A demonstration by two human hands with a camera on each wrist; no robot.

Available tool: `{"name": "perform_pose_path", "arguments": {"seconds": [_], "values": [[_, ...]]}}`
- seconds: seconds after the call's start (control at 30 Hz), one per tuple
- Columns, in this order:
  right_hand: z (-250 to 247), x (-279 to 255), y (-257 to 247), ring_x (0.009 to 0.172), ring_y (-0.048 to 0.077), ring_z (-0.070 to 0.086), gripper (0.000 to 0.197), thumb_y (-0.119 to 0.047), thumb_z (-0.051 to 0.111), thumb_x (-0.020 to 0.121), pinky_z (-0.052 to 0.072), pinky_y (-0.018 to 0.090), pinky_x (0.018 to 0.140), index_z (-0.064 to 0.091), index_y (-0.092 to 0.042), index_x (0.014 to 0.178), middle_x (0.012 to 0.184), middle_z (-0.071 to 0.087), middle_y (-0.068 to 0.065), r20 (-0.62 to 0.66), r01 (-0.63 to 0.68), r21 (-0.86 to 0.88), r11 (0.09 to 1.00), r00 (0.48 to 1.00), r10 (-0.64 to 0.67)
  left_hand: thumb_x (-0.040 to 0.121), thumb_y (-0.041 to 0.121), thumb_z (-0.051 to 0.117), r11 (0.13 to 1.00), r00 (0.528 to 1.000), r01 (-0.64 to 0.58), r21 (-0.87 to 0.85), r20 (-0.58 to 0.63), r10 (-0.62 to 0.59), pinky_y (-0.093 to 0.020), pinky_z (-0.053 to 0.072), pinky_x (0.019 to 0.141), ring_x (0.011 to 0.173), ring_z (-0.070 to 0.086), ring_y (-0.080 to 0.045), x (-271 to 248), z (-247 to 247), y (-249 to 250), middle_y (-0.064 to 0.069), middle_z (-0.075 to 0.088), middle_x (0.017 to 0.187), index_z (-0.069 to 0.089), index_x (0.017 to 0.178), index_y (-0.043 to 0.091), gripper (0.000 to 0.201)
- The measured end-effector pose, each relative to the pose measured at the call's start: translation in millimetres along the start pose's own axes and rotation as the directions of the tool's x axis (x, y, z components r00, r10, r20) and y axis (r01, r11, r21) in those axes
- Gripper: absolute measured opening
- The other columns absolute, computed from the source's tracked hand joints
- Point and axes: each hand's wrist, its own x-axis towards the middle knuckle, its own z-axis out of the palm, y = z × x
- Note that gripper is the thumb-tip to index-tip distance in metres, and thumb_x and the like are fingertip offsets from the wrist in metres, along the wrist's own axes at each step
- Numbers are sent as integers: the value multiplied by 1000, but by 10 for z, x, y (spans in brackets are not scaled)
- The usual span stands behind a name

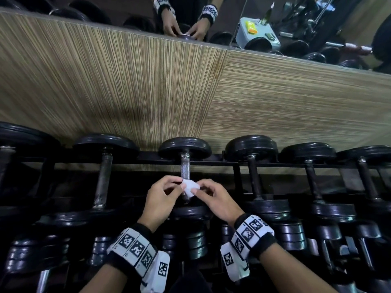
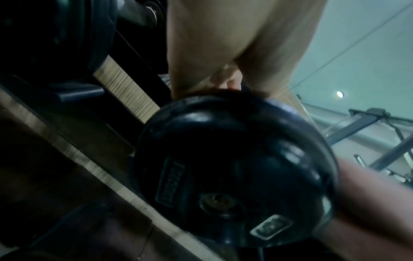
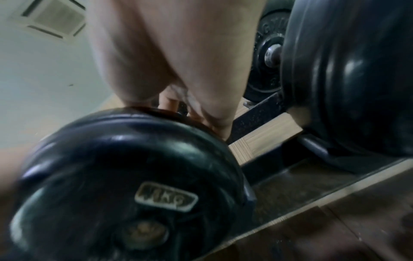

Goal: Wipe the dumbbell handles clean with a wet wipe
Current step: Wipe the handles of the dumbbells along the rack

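Head view: crumpled white wet wipe [image 1: 189,188] pinched by left hand [image 1: 160,197] and right hand [image 1: 215,199], wrapped round near end of knurled steel dumbbell handle [image 1: 185,166] on black metal rack [image 1: 237,163]. Best pulled snug and twisted along bar. Black rubber end plates [image 1: 185,148] bound stroke; neighbouring dumbbells well apart.

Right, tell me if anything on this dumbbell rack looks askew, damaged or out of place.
Nothing stands out. The black rubber-ended dumbbells sit in an even row across the black metal rack. Both hands, left hand and right hand, pinch the crumpled white wet wipe on the middle steel handle.
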Motion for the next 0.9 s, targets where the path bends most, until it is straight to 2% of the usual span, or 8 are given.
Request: {"name": "perform_pose_path", "arguments": {"seconds": [0.1, 0.17, 0.3, 0.47, 0.57, 0.67, 0.8, 0.9], "values": [[-21, 183, 35, 72, 12, 63, 8, -12, 61, 99, 49, 24, 71, 57, -11, 92, 90, 71, 6, -72, -65, 181, 981, 994, 79, 88, 13, 73, 999, 996, -21, 43, -82, 25, -19, 49, 89, 88, 67, 0, 58, 113, -97, 7, 74, 87, 71, 96, 21, 12], [-50, 309, 27, 66, 15, 66, 10, -9, 54, 102, 50, 21, 58, 48, -11, 95, 95, 75, 13, -119, -102, 307, 946, 982, 145, 90, 15, 70, 997, 991, 15, 80, -137, -4, -8, 45, 82, 89, 63, 2, 89, 132, -146, 9, 71, 91, 71, 98, 21, 10], [-83, 589, -19, 58, 11, 66, 8, -8, 52, 103, 45, 15, 49, 54, -10, 95, 89, 73, 8, -111, -196, 192, 962, 969, 220, 93, 14, 64, 992, 984, 90, 89, -165, -74, -1, 39, 70, 89, 64, -7, 101, 118, -212, 5, 69, 90, 70, 99, 22, 12], [-37, 896, -85, 59, 5, 63, 24, -11, 48, 104, 50, 21, 63, 66, -2, 93, 75, 67, -2, -20, -196, -121, 973, 981, 195, 92, 11, 60, 996, 989, 66, 58, -139, -58, -12, 47, 71, 82, 68, -17, 108, 112, -245, -1, 72, 84, 69, 90, 29, 20], [-36, 946, -84, 73, 13, 62, 28, -11, 48, 104, 52, 29, 73, 66, 9, 105, 85, 68, 8, -15, -174, -132, 976, 985, 173, 92, 11, 60, 997, 989, 54, 49, -137, -47, -13, 48, 68, 78, 68, -17, 99, 104, -229, -1, 72, 80, 69, 87, 29, 22], [-47, 911, -9, 80, 18, 66, 28, -19, 52, 103, 50, 29, 77, 73, 0, 101, 96, 76, 14, -63, -134, -153, 979, 990, 126, 92, 11, 59, 998, 990, 50, 35, -137, -45, -20, 52, 74, 77, 68, -13, 92, 99, -227, 3, 72, 77, 69, 86, 31, 24], [-12, 844, -10, 67, 16, 63, 30, -20, 54, 102, 53, 36, 73, 73, -5, 85, 81, 74, 11, -184, -72, -158, 985, 982, 42, 91, 10, 59, 998, 990, 50, 26, -130, -46, -27, 54, 77, 76, 68, -11, 78, 94, -200, 5, 72, 75, 69, 86, 30, 23], [34, 788, -35, 74, 29, 71, 31, -23, 55, 102, 61, 42, 74, 72, -6, 83, 80, 74, 13, -286, -31, -157, 987, 958, -16, 86, 23, 57, 998, 990, 63, -2, -127, -63, -33, 56, 80, 77, 68, -12, 68, 89, -184, 6, 72, 74, 70, 87, 30, 15]]}}
